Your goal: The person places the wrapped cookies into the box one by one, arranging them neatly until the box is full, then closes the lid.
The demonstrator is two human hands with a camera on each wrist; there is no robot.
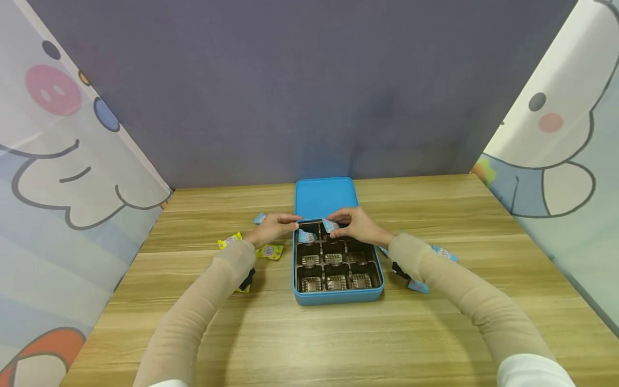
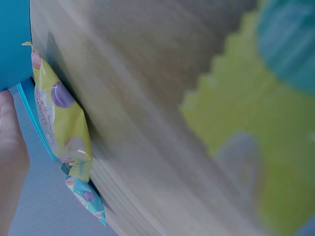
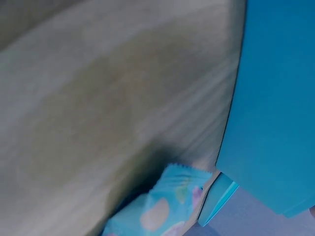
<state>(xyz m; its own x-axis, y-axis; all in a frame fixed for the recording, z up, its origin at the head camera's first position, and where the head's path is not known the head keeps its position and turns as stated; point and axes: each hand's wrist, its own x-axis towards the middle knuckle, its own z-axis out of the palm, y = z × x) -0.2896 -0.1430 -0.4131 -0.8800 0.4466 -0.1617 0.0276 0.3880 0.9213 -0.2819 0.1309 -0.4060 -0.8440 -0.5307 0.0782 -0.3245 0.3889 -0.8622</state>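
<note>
A blue tin (image 1: 338, 295) with a dark tray divided into several compartments sits mid-table, its blue lid (image 1: 325, 196) behind it. My right hand (image 1: 360, 226) pinches a blue wrapped candy (image 1: 331, 225) over the back middle compartment. Another blue wrapped candy (image 1: 307, 236) lies in the back left compartment. At the tin's back left corner, my left hand (image 1: 273, 228) touches the rim with its fingers extended and holds nothing. In the left wrist view, part of that hand (image 2: 11, 152) shows beside the tin's blue wall (image 2: 14, 42).
Yellow wrapped candies (image 1: 270, 252) lie left of the tin, and a blue packet (image 1: 260, 218) lies behind them. To the right, blue packets (image 1: 445, 253) are partly hidden by the right forearm. A grey panel (image 1: 319, 91) stands along the table's back edge.
</note>
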